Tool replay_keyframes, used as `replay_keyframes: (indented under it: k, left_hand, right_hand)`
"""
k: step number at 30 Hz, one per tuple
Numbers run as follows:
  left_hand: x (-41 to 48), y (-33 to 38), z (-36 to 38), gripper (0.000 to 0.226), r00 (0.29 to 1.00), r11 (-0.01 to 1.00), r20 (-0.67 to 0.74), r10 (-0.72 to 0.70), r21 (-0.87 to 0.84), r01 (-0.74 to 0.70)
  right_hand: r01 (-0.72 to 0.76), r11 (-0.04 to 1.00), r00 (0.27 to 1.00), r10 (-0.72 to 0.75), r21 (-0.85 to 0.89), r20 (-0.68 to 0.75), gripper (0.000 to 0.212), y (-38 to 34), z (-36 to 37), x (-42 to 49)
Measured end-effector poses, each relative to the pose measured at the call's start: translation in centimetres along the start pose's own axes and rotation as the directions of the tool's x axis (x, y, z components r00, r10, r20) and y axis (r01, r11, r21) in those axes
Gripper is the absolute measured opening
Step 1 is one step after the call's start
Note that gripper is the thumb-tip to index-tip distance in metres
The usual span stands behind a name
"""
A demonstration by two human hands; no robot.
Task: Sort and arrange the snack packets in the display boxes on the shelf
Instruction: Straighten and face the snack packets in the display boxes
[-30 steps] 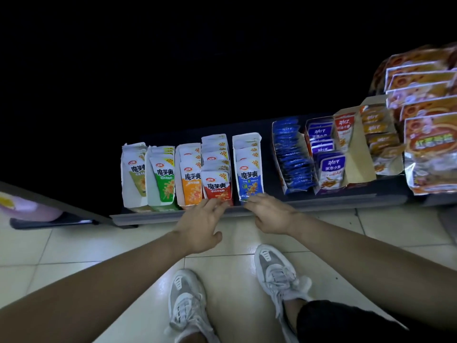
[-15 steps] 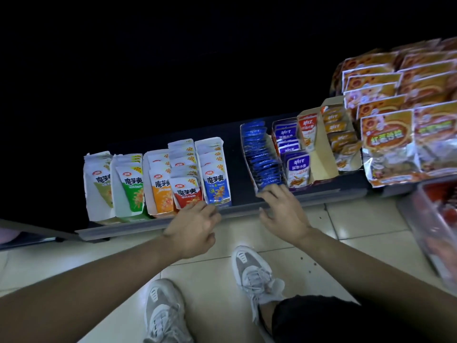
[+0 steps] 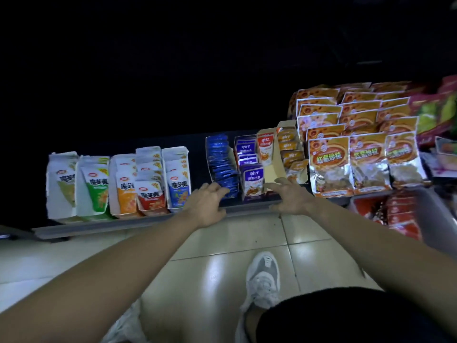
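On the low dark shelf (image 3: 118, 225) stands a row of white display boxes with green, orange, red and blue snack packets (image 3: 146, 181). To their right are a box of dark blue packets (image 3: 221, 162), a box of purple packets (image 3: 251, 179) and a brown box with orange packets (image 3: 288, 152). My left hand (image 3: 206, 204) reaches to the front of the dark blue box, fingers spread and loosely bent. My right hand (image 3: 289, 196) hovers at the front of the purple and brown boxes, fingers spread. Neither hand holds anything.
Large orange foil bags (image 3: 351, 149) fill the shelf to the right. A bin of red packets (image 3: 398, 211) sits below them at the right edge. My grey shoe (image 3: 263, 280) stands on the tiled floor (image 3: 235, 243). Everything above the shelf is dark.
Both hands moved right along the shelf edge, from the white boxes to the dark blue and purple boxes. The view also shifted right.
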State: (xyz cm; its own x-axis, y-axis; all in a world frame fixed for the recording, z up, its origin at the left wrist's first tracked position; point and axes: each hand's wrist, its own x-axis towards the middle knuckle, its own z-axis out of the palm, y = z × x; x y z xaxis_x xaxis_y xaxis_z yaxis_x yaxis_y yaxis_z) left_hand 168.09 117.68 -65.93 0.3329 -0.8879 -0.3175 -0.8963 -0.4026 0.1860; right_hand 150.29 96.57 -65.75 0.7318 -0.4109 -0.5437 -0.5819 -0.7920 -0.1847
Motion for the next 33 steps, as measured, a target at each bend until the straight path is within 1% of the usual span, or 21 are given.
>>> replay_keyframes:
  k: [2,4,6,8,10,13,16,17,18,19,20,21,22,23,24,25,26,28,29,30,33]
  left_hand:
    - [2.0,1.1,2.1,0.065,0.996,0.997,-0.044,-0.078,-0.004,0.078]
    - [3.4,1.7,3.5,0.054,0.978,0.991,-0.164,-0.132,-0.016,0.131]
    - [4.2,1.9,4.4,0.041,0.954,0.987,-0.255,-0.158,-0.082,0.141]
    - [4.4,1.9,5.0,0.036,0.944,0.986,-0.296,-0.146,-0.120,0.115]
    - [4.4,1.5,5.6,0.038,0.932,0.994,-0.345,-0.108,-0.056,0.095]
    - [4.0,0.6,6.3,0.044,0.917,0.996,-0.393,-0.077,0.013,0.089]
    - [4.2,0.2,6.7,0.035,0.890,0.995,-0.447,-0.088,-0.005,0.096]
    - [4.4,0.2,6.9,0.034,0.884,0.995,-0.459,-0.093,-0.013,0.098]
    - [4.5,0.1,7.0,0.034,0.881,0.995,-0.462,-0.102,-0.026,0.101]
    - [4.5,0.0,7.2,0.037,0.880,0.994,-0.462,-0.108,-0.041,0.101]
    - [4.4,-0.1,7.4,0.038,0.880,0.994,-0.463,-0.109,-0.056,0.093]
    - [4.3,-0.3,7.5,0.038,0.876,0.995,-0.472,-0.101,-0.066,0.079]
    - [4.1,-0.4,7.5,0.037,0.873,0.995,-0.478,-0.092,-0.076,0.063]
    - [3.8,-0.5,7.5,0.034,0.869,0.995,-0.489,-0.080,-0.086,0.044]
    - [3.5,-0.4,7.6,0.031,0.864,0.995,-0.499,-0.075,-0.098,0.029]
    - [3.2,-0.5,7.8,0.029,0.857,0.994,-0.511,-0.068,-0.109,0.014]
    - [2.9,-0.5,8.0,0.027,0.854,0.992,-0.516,-0.064,-0.125,-0.001]
    - [2.4,-0.5,8.5,0.025,0.853,0.988,-0.519,-0.054,-0.154,-0.031]
    - [2.2,-0.6,8.7,0.025,0.853,0.985,-0.519,-0.055,-0.170,-0.040]
    - [2.0,-0.5,8.7,0.023,0.854,0.982,-0.516,-0.066,-0.187,-0.037]
    - [1.7,-0.1,8.7,0.020,0.840,0.974,-0.532,-0.102,-0.224,-0.023]
  right_hand:
    - [0.000,0.999,0.999,0.001,-0.034,0.041,0.080,0.9,0.8,1.3]
    - [0.018,1.000,0.996,-0.017,-0.010,0.084,0.080,1.2,2.0,2.4]
    - [0.042,0.998,0.996,-0.046,0.049,0.077,0.079,1.0,3.6,3.2]
    - [0.073,0.986,0.997,-0.076,0.148,0.018,0.076,0.4,5.0,3.6]
    - [0.119,0.971,0.993,-0.112,0.206,-0.042,0.069,-0.5,6.2,3.8]
    - [0.152,0.969,0.982,-0.126,0.192,-0.141,0.060,-1.3,7.4,3.6]
    - [0.154,0.979,0.978,-0.132,0.133,-0.160,0.061,-1.1,7.7,3.2]
    - [0.164,0.979,0.974,-0.142,0.121,-0.177,0.061,-0.9,7.6,3.0]
    - [0.181,0.973,0.963,-0.147,0.140,-0.224,0.060,-0.7,7.4,2.8]
    - [0.196,0.963,0.940,-0.130,0.186,-0.316,0.056,-0.3,7.2,2.5]
    - [0.197,0.951,0.896,-0.075,0.239,-0.438,0.049,0.2,6.8,2.4]
    - [0.168,0.943,0.837,0.017,0.288,-0.547,0.043,1.0,6.4,2.5]
    - [0.117,0.936,0.780,0.120,0.331,-0.614,0.040,2.0,5.9,2.8]
    - [0.052,0.930,0.743,0.207,0.363,-0.636,0.041,3.0,5.4,3.2]
    - [-0.015,0.925,0.744,0.264,0.379,-0.614,0.045,3.9,5.0,3.6]
    - [-0.068,0.920,0.776,0.291,0.385,-0.559,0.049,4.8,4.9,4.3]
    - [-0.104,0.913,0.826,0.300,0.394,-0.477,0.053,5.4,4.8,4.7]
    - [-0.104,0.888,0.905,0.271,0.449,-0.328,0.054,6.1,4.9,5.4]
    - [-0.079,0.872,0.921,0.249,0.482,-0.300,0.053,6.4,5.2,5.7]
    - [-0.052,0.870,0.925,0.226,0.490,-0.304,0.050,6.4,5.5,5.6]
    - [-0.018,0.894,0.895,0.214,0.447,-0.392,0.038,6.7,7.0,5.3]
